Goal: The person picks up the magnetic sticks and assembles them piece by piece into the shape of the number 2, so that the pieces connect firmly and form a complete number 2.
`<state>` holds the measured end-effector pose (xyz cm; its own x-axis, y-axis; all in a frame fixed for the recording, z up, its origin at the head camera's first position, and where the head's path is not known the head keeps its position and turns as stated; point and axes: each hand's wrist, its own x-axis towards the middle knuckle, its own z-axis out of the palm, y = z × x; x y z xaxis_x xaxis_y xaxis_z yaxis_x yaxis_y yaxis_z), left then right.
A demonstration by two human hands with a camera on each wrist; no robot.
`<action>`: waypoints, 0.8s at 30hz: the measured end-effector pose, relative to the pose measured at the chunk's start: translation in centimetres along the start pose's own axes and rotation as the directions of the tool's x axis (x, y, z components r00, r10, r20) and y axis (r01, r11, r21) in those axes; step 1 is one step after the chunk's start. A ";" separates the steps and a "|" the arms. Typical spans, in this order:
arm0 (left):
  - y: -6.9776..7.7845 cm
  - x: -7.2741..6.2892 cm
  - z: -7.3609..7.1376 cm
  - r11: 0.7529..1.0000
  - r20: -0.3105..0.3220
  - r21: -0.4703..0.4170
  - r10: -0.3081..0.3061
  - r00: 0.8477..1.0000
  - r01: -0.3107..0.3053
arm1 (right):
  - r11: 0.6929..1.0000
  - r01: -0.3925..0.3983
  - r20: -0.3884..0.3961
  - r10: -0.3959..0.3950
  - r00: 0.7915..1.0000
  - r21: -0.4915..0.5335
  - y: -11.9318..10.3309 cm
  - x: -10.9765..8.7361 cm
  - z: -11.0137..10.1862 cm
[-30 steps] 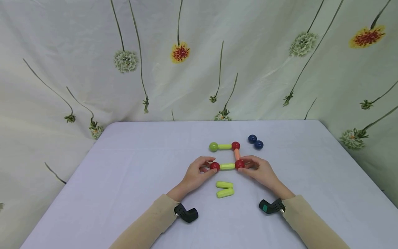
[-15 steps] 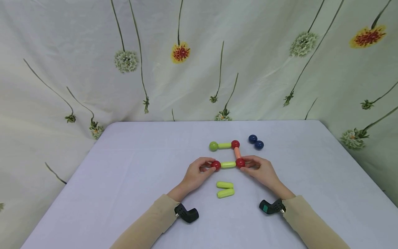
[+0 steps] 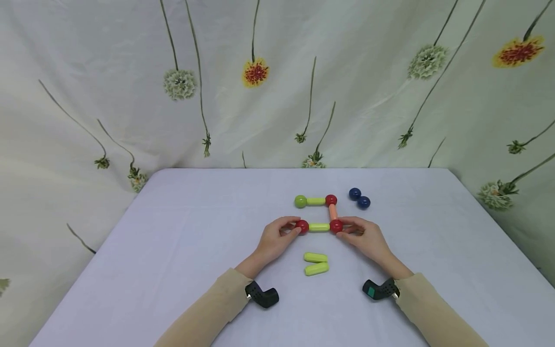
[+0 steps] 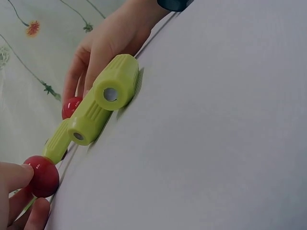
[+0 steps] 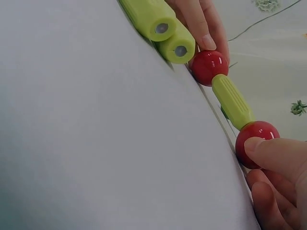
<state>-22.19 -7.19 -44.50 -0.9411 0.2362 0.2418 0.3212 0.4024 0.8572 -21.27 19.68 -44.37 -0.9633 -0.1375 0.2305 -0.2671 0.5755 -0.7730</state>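
In the head view, my left hand (image 3: 275, 241) pinches a red ball (image 3: 302, 226) between thumb and fingers. My right hand (image 3: 364, 237) grips another red ball (image 3: 336, 226) the same way. A yellow-green magnetic rod (image 3: 319, 227) joins these two balls. From the right-hand ball an orange rod (image 3: 332, 212) leads back to a third red ball (image 3: 331, 200). There a second yellow-green rod (image 3: 315, 201) runs left to a green ball (image 3: 300, 201). Both wrist views show thumbs pressed on the red balls; some fingers are partly hidden behind them.
Two loose yellow-green rods (image 3: 316, 268) lie between the forearms, with metal discs at their ends. Two dark blue balls (image 3: 359, 198) touch at the back right. A white cloth covers the table (image 3: 195, 212); a flowered curtain (image 3: 277, 120) hangs behind.
Both hands have pushed the joined balls and rods slightly away from the person. The front row now lies straighter across the table. The head view has shifted a little.
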 end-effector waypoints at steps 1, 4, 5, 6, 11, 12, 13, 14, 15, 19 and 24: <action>0.0 0.0 0.0 1.000 0.000 -0.002 0.002 1.000 -0.002 | 1.000 -0.002 -0.002 0.002 1.000 0.001 0.0 0.0 0.0; 0.0 0.1 0.0 1.000 0.003 -0.007 -0.005 1.000 0.005 | 1.000 -0.004 -0.005 0.004 1.000 0.000 0.0 0.0 -0.1; 0.0 0.1 0.1 1.000 0.003 -0.008 -0.004 1.000 0.004 | 1.000 -0.005 -0.004 0.005 1.000 0.000 0.0 0.0 -0.1; 0.0 0.1 0.1 1.000 0.003 -0.008 -0.005 1.000 0.005 | 1.000 -0.006 -0.004 0.006 1.000 -0.002 0.0 0.0 -0.1; 0.1 0.0 0.0 1.000 0.008 -0.001 -0.005 1.000 0.005 | 1.000 -0.021 0.002 0.021 1.000 -0.006 0.0 0.1 -0.1; 0.1 0.0 0.0 1.000 0.009 -0.001 -0.007 1.000 0.007 | 1.000 -0.027 0.004 0.027 1.000 -0.007 0.0 0.1 -0.1; 0.1 0.0 0.0 1.000 0.010 -0.002 -0.008 1.000 0.008 | 0.999 -0.034 0.007 0.035 0.999 -0.008 -0.1 0.1 -0.1; 0.0 0.0 0.0 1.000 0.010 -0.003 -0.010 1.000 0.010 | 0.999 -0.042 0.010 0.042 0.999 -0.008 -0.1 0.2 -0.1; 0.0 0.0 0.0 1.000 0.010 -0.004 -0.011 1.000 0.011 | 0.999 -0.049 0.011 0.049 0.999 -0.008 -0.2 0.2 -0.1; 0.0 0.1 0.1 1.000 0.008 -0.007 -0.015 1.000 0.015 | 0.998 -0.061 -0.010 0.061 0.998 0.002 -0.6 0.2 -0.1; 0.0 0.0 0.1 1.000 0.010 -0.008 -0.014 1.000 0.014 | 0.996 -0.080 -0.078 0.084 0.993 0.047 -1.1 0.3 0.0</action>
<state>-22.22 -7.13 -44.53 -0.9445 0.2396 0.2247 0.3067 0.3983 0.8644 -21.23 19.00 -43.40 -0.9772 -0.0256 0.2106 -0.1901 0.5460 -0.8159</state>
